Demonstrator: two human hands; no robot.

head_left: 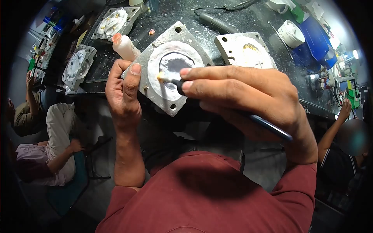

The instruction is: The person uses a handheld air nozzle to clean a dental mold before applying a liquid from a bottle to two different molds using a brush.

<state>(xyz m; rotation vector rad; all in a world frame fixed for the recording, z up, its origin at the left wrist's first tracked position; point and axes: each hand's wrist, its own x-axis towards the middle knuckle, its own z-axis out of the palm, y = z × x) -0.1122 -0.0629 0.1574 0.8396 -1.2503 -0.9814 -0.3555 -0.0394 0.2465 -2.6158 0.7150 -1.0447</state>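
Note:
My left hand [125,89] grips the left corner of a metal dental flask half [176,34], thumb on top, and holds it tilted at the table's front edge. White plaster [194,54] fills the flask around a dark, arch-shaped hollow. My right hand [248,87] pinches a thin brush [268,126] with a dark handle. The brush's yellowish tip [160,76] touches the plaster at the left side of the hollow. Just beyond my left hand is a white plastic bottle [126,48] with a pinkish top.
Another flask half [223,42] with teeth set in plaster lies right. Two more, an upper flask [130,17] and a lower flask [83,66], lie left. A grey handpiece [217,22], white tub [291,34] and blue container [314,37] are farther back. People sit on both sides.

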